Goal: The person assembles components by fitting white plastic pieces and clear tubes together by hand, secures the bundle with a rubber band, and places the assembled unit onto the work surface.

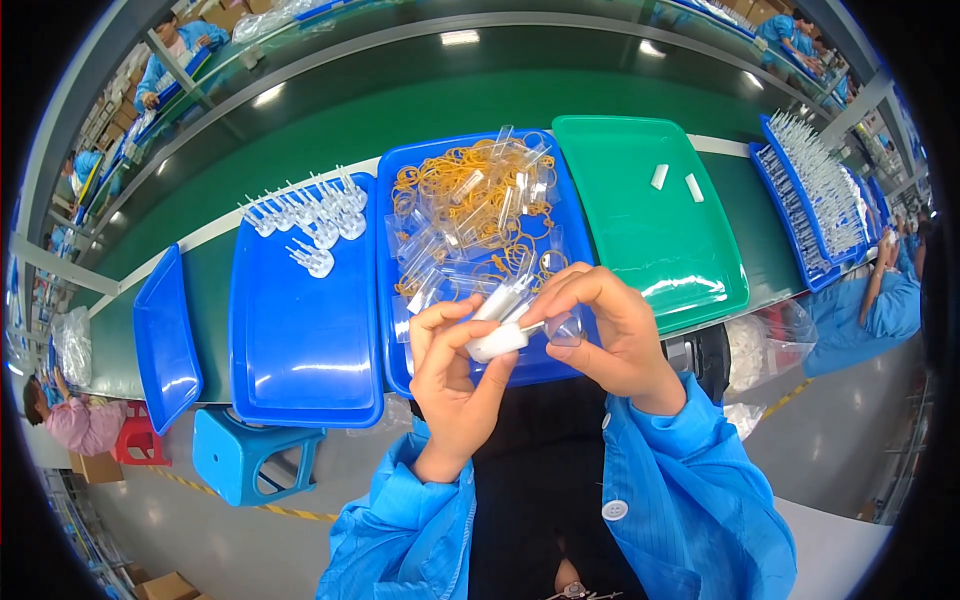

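Note:
In front of my chest, my left hand (452, 368) grips a white plastic piece (497, 343) with a rounded body and a thin stem pointing right. My right hand (615, 325) is closed around a clear rounded plastic cap (565, 329), its fingertips close to that stem. White tubular pieces (494, 302) show just above my left fingers; whether I hold them is unclear. Both hands are over the near part of a blue tray (388, 240), in which yellow-orange rubber bands (450, 185) lie mixed with clear plastic tubes (506, 205).
Left, a blue tray (300, 345) carries several white stemmed pieces (325, 232); beyond leans another blue tray (168, 340). Two white cylinders lie in a green tray (660, 250) at right. Farther right are racks of white parts (815, 190). Behind runs a green conveyor (350, 115); a blue stool (245, 455) stands below.

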`<state>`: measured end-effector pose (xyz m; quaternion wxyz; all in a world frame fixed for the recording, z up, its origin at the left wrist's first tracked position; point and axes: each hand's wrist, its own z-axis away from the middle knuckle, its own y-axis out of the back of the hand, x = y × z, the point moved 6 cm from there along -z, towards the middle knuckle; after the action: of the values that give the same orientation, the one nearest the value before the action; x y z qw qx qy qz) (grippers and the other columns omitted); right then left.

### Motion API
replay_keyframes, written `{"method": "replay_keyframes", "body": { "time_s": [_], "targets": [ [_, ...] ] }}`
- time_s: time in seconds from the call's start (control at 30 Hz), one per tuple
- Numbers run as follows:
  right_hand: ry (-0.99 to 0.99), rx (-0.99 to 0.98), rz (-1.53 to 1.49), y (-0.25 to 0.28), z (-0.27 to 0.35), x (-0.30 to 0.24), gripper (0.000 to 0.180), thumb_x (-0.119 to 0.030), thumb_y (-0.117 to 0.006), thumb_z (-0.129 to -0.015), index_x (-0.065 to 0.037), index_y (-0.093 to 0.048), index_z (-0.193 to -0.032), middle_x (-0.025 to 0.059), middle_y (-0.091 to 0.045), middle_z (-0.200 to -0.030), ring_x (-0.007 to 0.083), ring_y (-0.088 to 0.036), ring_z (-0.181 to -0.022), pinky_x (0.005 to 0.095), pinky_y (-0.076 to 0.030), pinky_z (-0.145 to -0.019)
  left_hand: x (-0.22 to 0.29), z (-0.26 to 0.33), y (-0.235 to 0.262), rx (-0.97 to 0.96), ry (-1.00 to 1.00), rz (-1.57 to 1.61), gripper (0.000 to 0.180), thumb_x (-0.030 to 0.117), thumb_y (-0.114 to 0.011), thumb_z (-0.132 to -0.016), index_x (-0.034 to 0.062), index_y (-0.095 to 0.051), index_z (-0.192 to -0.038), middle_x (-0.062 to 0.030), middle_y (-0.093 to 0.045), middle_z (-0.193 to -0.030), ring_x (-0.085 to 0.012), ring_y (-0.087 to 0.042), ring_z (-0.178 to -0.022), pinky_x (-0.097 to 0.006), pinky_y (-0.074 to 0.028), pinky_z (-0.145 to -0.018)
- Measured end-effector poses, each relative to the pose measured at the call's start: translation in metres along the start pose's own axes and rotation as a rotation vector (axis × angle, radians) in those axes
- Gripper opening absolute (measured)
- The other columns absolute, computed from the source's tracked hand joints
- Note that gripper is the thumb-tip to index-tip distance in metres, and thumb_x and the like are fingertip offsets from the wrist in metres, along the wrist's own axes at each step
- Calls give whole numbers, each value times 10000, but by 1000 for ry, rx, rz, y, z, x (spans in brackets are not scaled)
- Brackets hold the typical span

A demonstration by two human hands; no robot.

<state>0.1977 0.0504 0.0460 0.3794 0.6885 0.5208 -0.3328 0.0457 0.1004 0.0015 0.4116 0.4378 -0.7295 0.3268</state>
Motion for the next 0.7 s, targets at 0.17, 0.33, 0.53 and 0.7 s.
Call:
{"method": "replay_keyframes", "body": {
  "time_s": [0.17, 0.33, 0.53, 0.7],
  "targets": [
    [35, 59, 23, 5, 3, 4, 245, 2, -685, -743, -46, -576, -958, 135, -665, -961, 222, -604, -853, 351, -465, -766, -3, -2, 1, 0, 166, 95, 272, -59, -685, -793, -20, -596, -1047, -121, -470, -1165, -220, -519, -1099, -353, -454, -941],
    [-152, 68, 448, 10, 16, 4, 265, -13, -748, -722, -22, -669, -975, 70, -632, -896, 128, -604, -711, 245, -481, -704, -11, -1, 5, 45, 280, 243, 264, -34, -695, -796, -18, -599, -1041, -117, -519, -1135, -177, -523, -1047, -309, -394, -951],
    [-191, 216, -220, 23, 21, 19, 367, 37, -754, -701, 19, -666, -1057, 96, -527, -1103, 87, -559, -853, 217, -468, -716, -3, -2, 3, 8, 161, 74, 243, -61, -706, -779, -24, -630, -1007, -111, -504, -1125, -190, -554, -1052, -306, -524, -870],
    [-134, 216, -188, 24, 24, 22, 309, 74, -677, -777, 31, -638, -1081, 118, -510, -1160, 117, -566, -906, 238, -471, -781, 1, -2, 2, 50, 155, 31, 259, -76, -721, -741, -25, -639, -981, -119, -522, -1121, -235, -556, -1083, -335, -463, -920]
  ]
}}
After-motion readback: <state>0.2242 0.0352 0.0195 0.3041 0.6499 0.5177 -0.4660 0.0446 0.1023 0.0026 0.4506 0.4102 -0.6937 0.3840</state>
